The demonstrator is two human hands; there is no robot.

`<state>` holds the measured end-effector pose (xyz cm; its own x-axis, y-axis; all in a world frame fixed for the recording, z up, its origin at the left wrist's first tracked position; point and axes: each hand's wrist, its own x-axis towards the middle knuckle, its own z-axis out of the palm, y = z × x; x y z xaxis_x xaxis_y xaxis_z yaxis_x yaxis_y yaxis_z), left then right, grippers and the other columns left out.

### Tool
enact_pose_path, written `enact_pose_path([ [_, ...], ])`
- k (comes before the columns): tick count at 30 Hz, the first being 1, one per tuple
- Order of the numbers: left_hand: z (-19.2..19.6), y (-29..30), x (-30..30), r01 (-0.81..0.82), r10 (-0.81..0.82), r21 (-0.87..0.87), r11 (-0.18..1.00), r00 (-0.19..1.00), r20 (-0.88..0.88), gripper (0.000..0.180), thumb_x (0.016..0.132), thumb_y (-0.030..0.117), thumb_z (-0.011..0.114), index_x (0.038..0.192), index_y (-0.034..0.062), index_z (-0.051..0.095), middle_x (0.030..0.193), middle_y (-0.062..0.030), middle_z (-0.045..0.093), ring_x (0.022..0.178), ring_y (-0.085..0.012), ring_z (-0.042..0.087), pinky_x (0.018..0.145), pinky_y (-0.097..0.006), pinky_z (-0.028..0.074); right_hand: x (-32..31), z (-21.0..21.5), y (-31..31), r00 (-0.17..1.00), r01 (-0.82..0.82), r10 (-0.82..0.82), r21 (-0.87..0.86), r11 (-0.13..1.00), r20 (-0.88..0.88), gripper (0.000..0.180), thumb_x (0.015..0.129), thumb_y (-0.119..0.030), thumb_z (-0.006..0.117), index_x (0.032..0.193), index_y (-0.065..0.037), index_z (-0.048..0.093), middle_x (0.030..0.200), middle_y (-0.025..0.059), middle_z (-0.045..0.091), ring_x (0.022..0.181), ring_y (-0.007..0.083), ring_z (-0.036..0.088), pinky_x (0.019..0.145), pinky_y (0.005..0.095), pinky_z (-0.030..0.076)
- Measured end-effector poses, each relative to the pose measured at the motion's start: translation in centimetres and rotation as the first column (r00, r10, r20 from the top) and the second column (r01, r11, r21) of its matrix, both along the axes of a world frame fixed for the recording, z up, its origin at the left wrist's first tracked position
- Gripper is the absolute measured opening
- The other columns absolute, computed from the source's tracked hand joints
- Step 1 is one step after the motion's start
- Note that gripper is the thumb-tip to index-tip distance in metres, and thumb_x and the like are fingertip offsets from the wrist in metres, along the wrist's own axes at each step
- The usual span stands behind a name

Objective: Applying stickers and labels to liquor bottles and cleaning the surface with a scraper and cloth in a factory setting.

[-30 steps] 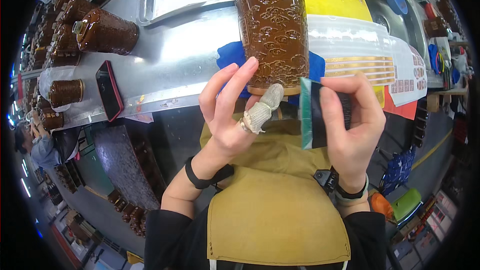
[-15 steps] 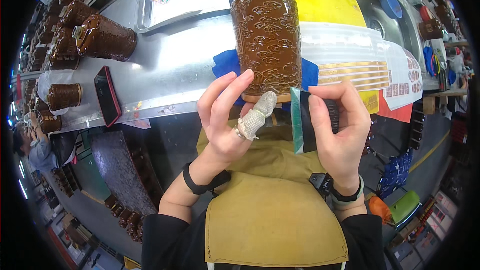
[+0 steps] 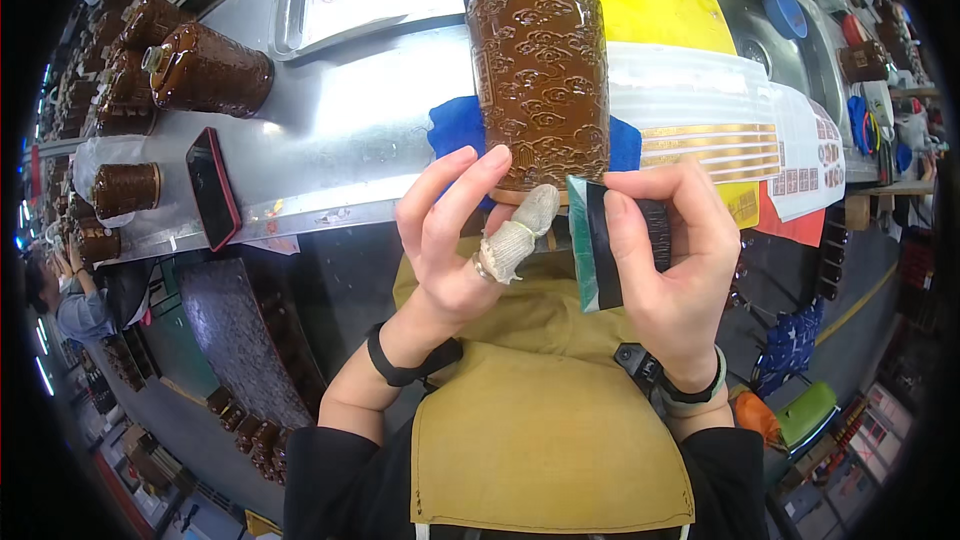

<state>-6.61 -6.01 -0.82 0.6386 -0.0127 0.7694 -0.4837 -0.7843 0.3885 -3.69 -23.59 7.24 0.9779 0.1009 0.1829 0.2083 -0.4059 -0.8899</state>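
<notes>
Slightly altered since half a second ago is the dark flat scraper with a green edge, which is now turned a little so that more of its dark face is seen, while both hands are kept at the base of the bottle. Nearest, a mustard-yellow apron is seen below the wrists. The scraper is pinched upright in the right hand, fingers curled over its top and thumb behind. The left hand is spread, its fingertips laid against the lower left of the brown embossed glass bottle and its cloth-wrapped thumb pressed to the bottom edge. The bottle is stood on a blue cloth at the near edge of the steel worktable. To the left, a red-cased phone is laid flat, and further off a brown bottle on its side is seen. To the right, a white sheet of gold label strips is spread.
</notes>
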Motion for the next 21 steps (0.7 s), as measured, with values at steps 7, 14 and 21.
enact_pose_path([
  [7,0.2,-0.3,0.0,-0.008,0.007,-0.024,1.0,1.0,-0.011,0.04,0.072,-0.007,0.074,0.103,0.0174,0.078,0.13,-0.0124,0.065,0.117,-0.0322,0.059,0.091,-0.038,0.053,0.0,-0.2,0.2,0.999,-0.02,0.02,0.002,1.0,0.03,0.009,0.086,0.003,0.072,0.093,0.001,0.068,0.082,0.0099,0.062,0.07,0.02,0.06,0.064,0.03,0.046],
  [14,-0.4,0.5,-0.2,-0.019,0.018,-0.065,0.998,0.999,-0.029,0.032,0.075,-0.001,0.078,0.105,0.0092,0.077,0.129,-0.0125,0.066,0.117,-0.0316,0.059,0.093,-0.037,0.052,-0.1,0.9,-1.1,0.999,0.033,-0.031,0.066,0.997,-0.04,0.008,0.092,0.005,0.066,0.1,0.005,0.067,0.09,0.0046,0.061,0.08,0.0088,0.057,0.073,0.0225,0.045],
  [21,0.0,1.2,0.6,0.095,-0.221,-0.441,0.892,0.944,-0.244,0.087,0.075,0.017,0.092,0.146,-0.0037,0.047,0.15,-0.0196,0.046,0.132,-0.0368,0.051,0.106,-0.043,0.047,-0.2,-0.1,-2.7,0.996,0.044,-0.038,0.086,0.995,-0.076,0.01,0.097,0.002,0.064,0.107,0.004,0.066,0.099,0.0037,0.063,0.092,0.0095,0.059,0.084,0.0227,0.046],
])
